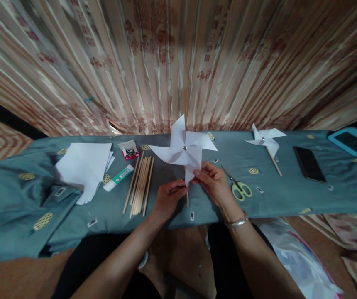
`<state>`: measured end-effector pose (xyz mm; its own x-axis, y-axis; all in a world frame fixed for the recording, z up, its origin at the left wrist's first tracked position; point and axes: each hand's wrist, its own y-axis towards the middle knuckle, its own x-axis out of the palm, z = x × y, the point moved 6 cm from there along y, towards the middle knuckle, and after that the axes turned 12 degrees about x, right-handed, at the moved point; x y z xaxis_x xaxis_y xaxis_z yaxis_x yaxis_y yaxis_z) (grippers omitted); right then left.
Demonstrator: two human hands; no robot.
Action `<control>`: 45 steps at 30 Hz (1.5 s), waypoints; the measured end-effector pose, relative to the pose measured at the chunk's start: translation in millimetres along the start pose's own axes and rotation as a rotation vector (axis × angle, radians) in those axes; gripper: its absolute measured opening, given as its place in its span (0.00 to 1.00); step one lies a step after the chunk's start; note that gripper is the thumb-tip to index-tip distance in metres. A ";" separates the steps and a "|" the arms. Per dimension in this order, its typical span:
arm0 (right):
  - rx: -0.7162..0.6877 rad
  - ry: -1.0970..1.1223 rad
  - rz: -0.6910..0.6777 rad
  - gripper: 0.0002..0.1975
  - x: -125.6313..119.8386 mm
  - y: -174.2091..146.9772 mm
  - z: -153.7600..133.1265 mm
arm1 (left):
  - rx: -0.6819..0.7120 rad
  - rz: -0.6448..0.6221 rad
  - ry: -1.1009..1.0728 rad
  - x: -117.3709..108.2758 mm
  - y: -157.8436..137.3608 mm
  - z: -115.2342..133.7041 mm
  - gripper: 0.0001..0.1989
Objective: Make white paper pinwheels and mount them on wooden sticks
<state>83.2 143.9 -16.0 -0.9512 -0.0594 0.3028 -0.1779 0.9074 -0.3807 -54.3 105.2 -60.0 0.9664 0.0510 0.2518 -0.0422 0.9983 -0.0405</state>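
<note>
A white paper pinwheel (178,151) on a thin wooden stick stands out in front of me, a round silver pin at its centre. My left hand (169,197) is closed at the stick, close to the tip of the lowest blade. With bent fingers my right hand (211,180) pinches the edge of that same blade from the other side. The stick's lower end shows below the fingers. Just right of my right hand lie scissors (240,187) with yellow-green handles. Left of my left hand is a bundle of wooden sticks (140,182).
On the cloth-covered table (103,222) are white paper sheets (83,164), a glue stick (118,177) and a small box of metal pins (129,150). To the right lie another pinwheel (265,139), a phone (309,163) and a blue-framed device (354,141). A curtain (172,62) hangs behind.
</note>
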 end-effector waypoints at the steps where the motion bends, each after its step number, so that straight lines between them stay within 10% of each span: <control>1: 0.000 -0.001 -0.004 0.23 0.3 0.6 1.1 | -0.004 0.003 -0.005 0.1 -0.1 0.0 0.08; 12: -0.187 -0.326 -0.004 0.19 4.9 -9.8 -8.8 | -0.035 0.031 -0.051 -0.6 -1.2 5.2 0.11; 21: -0.564 -0.245 0.618 0.17 -90.8 -13.9 -49.5 | -0.139 0.029 -0.086 -1.3 -7.7 -5.6 0.17; 45: -0.315 -0.151 0.382 0.12 -69.7 -0.6 -28.5 | -0.024 0.046 -0.034 -7.5 3.2 -0.7 0.15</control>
<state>156.9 159.4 -12.0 -0.9632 0.2629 0.0554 0.2522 0.9559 -0.1508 -61.6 108.0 -62.8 0.9544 0.0985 0.2817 -0.0802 0.9939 -0.0758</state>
